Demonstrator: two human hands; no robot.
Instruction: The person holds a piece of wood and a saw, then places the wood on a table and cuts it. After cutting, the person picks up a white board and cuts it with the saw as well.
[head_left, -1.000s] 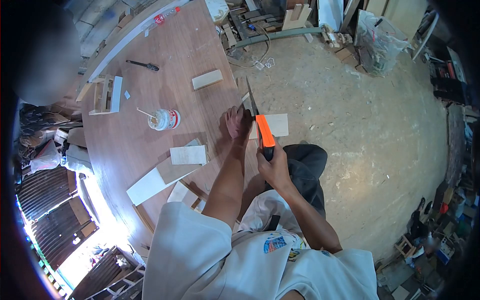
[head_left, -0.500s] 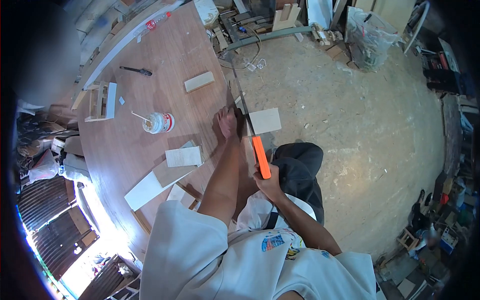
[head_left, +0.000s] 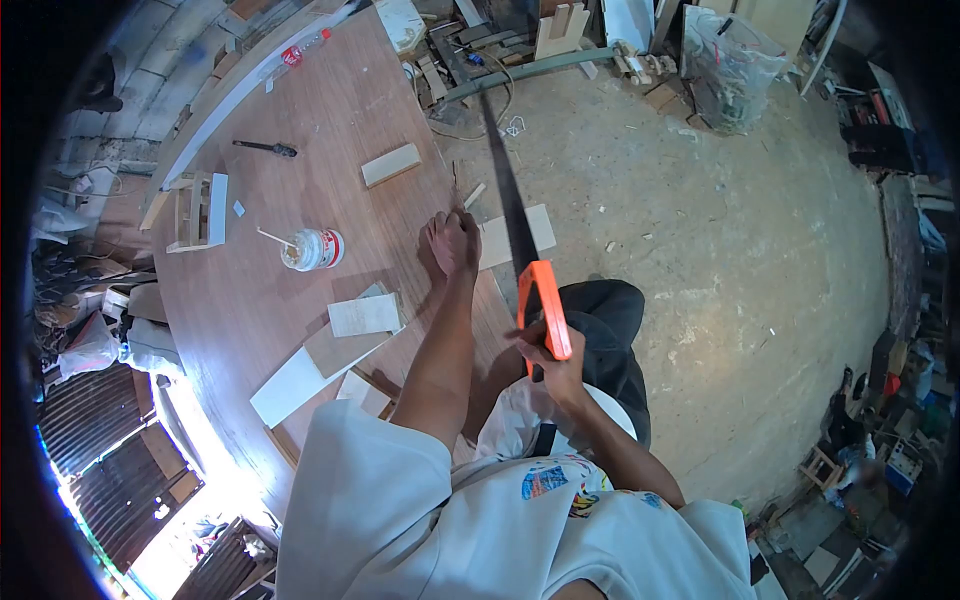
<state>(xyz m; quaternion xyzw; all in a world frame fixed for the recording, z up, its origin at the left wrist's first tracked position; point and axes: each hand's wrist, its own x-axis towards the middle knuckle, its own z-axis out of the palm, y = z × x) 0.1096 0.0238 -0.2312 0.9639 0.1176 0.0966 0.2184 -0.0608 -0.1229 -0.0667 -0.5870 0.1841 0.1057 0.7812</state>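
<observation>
My right hand (head_left: 550, 360) is wrapped around the orange handle of a handsaw (head_left: 541, 290), above my right thigh. Its dark blade (head_left: 508, 185) points away from me, passing over a pale flat board (head_left: 522, 234). My left hand (head_left: 455, 240) is closed at the table's edge, fingers curled, with the board jutting out beside it over the floor. The board's near end is hidden by that hand. A small wooden block (head_left: 391, 165) lies on the table (head_left: 330, 120) just beyond my left hand.
On the table are an open jar with a stick (head_left: 318, 250), a white-faced block (head_left: 364, 316), a long white board (head_left: 290, 385), a dark brush-like tool (head_left: 265, 148), a small wooden frame (head_left: 200, 212) and a bottle (head_left: 305, 47). A plastic bag (head_left: 735, 80) stands on the floor.
The saw has lifted and turned so its blade shows broad and sits right of the left hand. The board has tilted slightly, while the left hand stays at the table's edge.
</observation>
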